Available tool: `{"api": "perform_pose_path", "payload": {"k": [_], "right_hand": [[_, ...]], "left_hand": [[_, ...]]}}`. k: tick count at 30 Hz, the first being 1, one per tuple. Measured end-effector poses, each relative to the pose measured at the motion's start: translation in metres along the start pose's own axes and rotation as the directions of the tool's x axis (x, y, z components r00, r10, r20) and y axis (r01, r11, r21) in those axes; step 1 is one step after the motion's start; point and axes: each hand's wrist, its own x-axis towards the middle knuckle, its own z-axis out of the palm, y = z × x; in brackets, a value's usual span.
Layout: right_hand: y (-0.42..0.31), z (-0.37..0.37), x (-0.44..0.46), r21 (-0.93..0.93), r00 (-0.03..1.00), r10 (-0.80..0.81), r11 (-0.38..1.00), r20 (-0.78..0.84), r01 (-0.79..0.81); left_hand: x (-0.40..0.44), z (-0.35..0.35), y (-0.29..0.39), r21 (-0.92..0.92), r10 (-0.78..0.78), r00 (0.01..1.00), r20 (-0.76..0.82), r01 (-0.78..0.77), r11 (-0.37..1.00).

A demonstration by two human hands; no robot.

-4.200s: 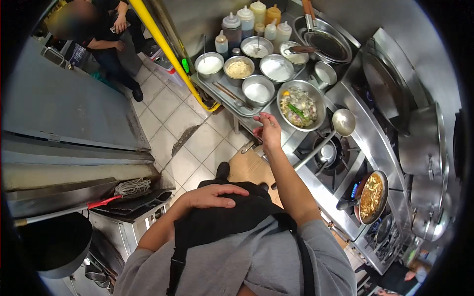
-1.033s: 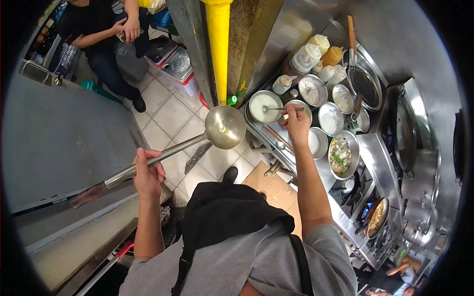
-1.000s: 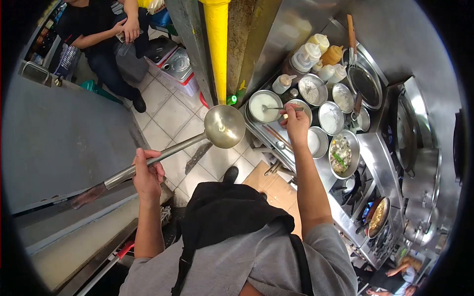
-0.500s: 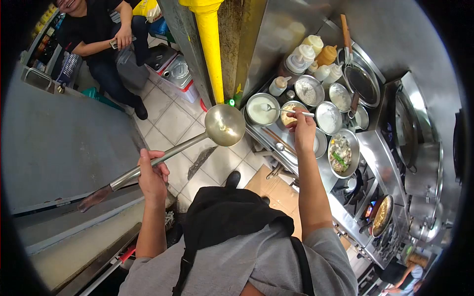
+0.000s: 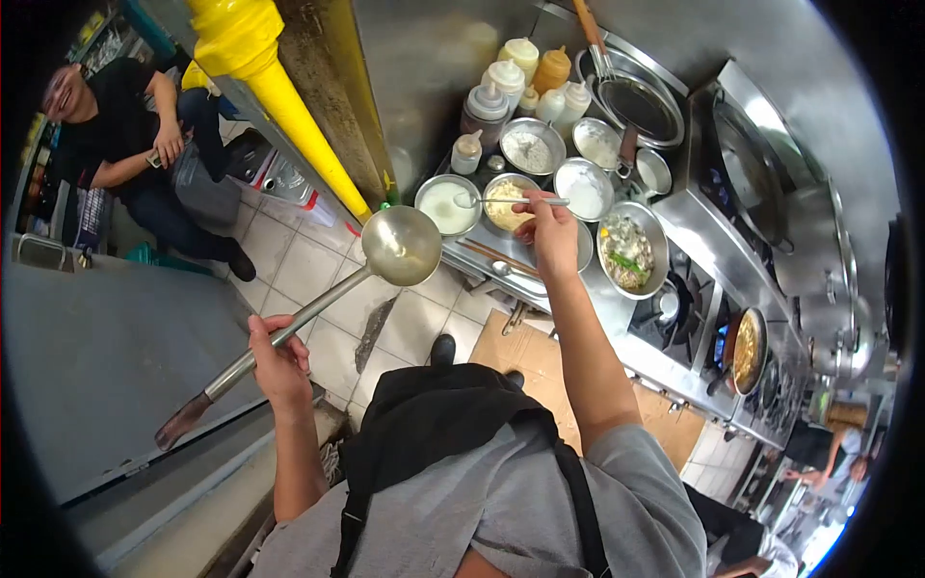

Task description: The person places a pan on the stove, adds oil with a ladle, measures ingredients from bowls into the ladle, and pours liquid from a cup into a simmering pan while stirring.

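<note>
My left hand [image 5: 280,364] is closed around the handle of a large metal ladle [image 5: 403,246], whose round bowl hangs above the floor, left of the counter. My right hand [image 5: 549,231] pinches the handle of a metal spoon [image 5: 540,201]. The spoon's tip is over the right side of a metal bowl of white liquid [image 5: 442,205]. Below the spoon's handle sits a bowl of pale yellow chopped food [image 5: 507,204]. Bowls of white powder [image 5: 584,189] stand close by. To the right of my right hand is an oval bowl of mixed food with green pieces [image 5: 631,252].
Squeeze bottles [image 5: 518,60] and strainers [image 5: 644,104] line the back. A pan of food [image 5: 746,352] is on the stove at right. A yellow pipe [image 5: 289,106] rises beyond the ladle. A seated person [image 5: 135,144] is at upper left; others work at lower right.
The view has turned, so the counter appears further left. The spoon has shifted from the middle of the white liquid's bowl toward its right side. My left hand keeps its grip on the ladle.
</note>
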Motion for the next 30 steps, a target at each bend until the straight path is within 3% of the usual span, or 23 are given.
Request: {"api": "perform_pose_path", "payload": {"k": [5,6,8,10,21,23,24,25,26,27,28,30], "right_hand": [[0.005,-0.012,0.000,-0.100,1.000,-0.014,0.995,-0.023,0.012],[0.006,-0.012,0.002,-0.087,0.999,0.013,0.996,-0.045,-0.017],[0.020,-0.017,0.006,-0.099,0.995,-0.059,0.994,-0.077,0.051],[0.007,-0.014,-0.004,0.067,0.997,-0.002,0.998,-0.073,0.007],[0.007,-0.021,-0.010,0.119,0.998,0.008,0.993,-0.065,-0.001],[0.019,-0.024,-0.002,0.074,0.994,-0.051,0.996,-0.099,0.058],[0.012,-0.029,-0.005,-0.063,0.994,-0.043,0.997,-0.100,0.037],[0.040,-0.043,0.008,-0.486,0.933,-0.353,0.805,0.071,0.342],[0.027,-0.040,0.007,-0.308,0.972,-0.231,0.923,0.030,0.229],[-0.004,-0.026,-0.014,0.041,0.994,-0.073,0.996,-0.084,0.076],[-0.018,-0.023,-0.020,0.006,0.994,-0.099,0.995,-0.055,0.099],[-0.037,-0.013,-0.031,0.060,0.991,-0.132,0.989,-0.021,0.133]], "left_hand": [[0.003,0.001,-0.001,-0.002,-0.043,0.998,-0.048,0.043,0.999],[0.004,0.007,-0.001,0.029,0.006,0.998,-0.064,-0.005,1.000],[0.000,0.014,0.005,0.082,0.015,0.997,-0.071,-0.009,0.997],[0.000,0.016,0.003,0.100,0.061,0.997,-0.043,-0.057,0.993],[0.000,0.023,0.005,0.117,0.076,0.997,0.019,-0.078,0.990],[0.002,0.027,0.002,0.110,0.020,1.000,-0.024,-0.018,0.994],[0.003,0.024,0.004,0.097,-0.027,0.996,-0.082,0.034,0.995],[0.002,0.025,0.004,0.105,0.001,0.998,-0.069,0.006,0.994],[0.001,0.025,0.004,0.120,0.032,0.997,-0.068,-0.023,0.992],[0.002,0.021,0.002,0.094,-0.003,1.000,-0.027,0.005,0.996],[0.003,0.020,0.001,0.061,-0.039,0.999,0.031,0.037,0.997],[0.000,0.028,0.002,0.051,-0.021,1.000,0.003,0.021,0.998]]}}
